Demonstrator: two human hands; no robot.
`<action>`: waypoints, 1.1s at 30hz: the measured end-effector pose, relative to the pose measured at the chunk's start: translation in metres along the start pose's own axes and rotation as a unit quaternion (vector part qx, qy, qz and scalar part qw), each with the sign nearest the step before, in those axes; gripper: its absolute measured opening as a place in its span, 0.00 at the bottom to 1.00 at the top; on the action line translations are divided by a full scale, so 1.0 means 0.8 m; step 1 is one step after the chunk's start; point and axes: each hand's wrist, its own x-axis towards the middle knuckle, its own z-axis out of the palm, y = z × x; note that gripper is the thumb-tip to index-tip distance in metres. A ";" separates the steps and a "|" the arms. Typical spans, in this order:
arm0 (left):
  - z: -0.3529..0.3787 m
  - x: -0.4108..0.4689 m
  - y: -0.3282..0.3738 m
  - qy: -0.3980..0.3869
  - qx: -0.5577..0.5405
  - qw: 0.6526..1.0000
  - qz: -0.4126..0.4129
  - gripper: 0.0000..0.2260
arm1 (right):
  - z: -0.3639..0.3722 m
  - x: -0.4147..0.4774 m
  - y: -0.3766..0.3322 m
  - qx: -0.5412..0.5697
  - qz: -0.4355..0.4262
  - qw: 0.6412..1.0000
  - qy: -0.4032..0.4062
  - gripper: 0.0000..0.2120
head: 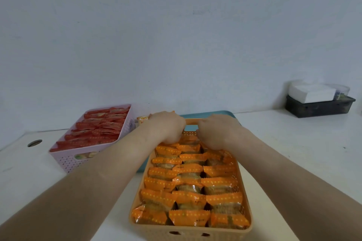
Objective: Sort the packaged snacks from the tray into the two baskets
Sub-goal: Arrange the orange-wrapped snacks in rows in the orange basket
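Two bare hands reach to the far end of the orange basket (191, 230), which sits at six o'clock on the white table (293, 143) and runs away toward twelve. The left hand (166, 126) and the right hand (216, 131) are both curled, knuckles up, fingers tucked down among the packets at the basket's far wall; whether either one actually grips a packet I cannot tell, since the fingertips are hidden. Orange-wrapped snacks (188, 195) fill this basket in about three rows, standing on edge and packed tight from the near wall to the hands.

At ten o'clock stands the pink basket (78, 159), well apart from the orange one, loaded with red-wrapped snacks (98, 131) lying in overlapping rows. Between the two baskets and behind the hands lies the teal tray (209, 114), its far rim showing at twelve o'clock. One loose yellow-orange packet (143, 119) sits just beside the left hand at eleven o'clock, at the tray's left end.

At two o'clock, against the wall, a black bin (319, 106) holds a stack of white paper napkins (311, 93)
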 end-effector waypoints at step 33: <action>0.039 -0.052 -0.039 0.168 -0.153 0.974 0.012 0.17 | 0.002 -0.017 0.009 0.170 -0.013 0.979 0.113 0.14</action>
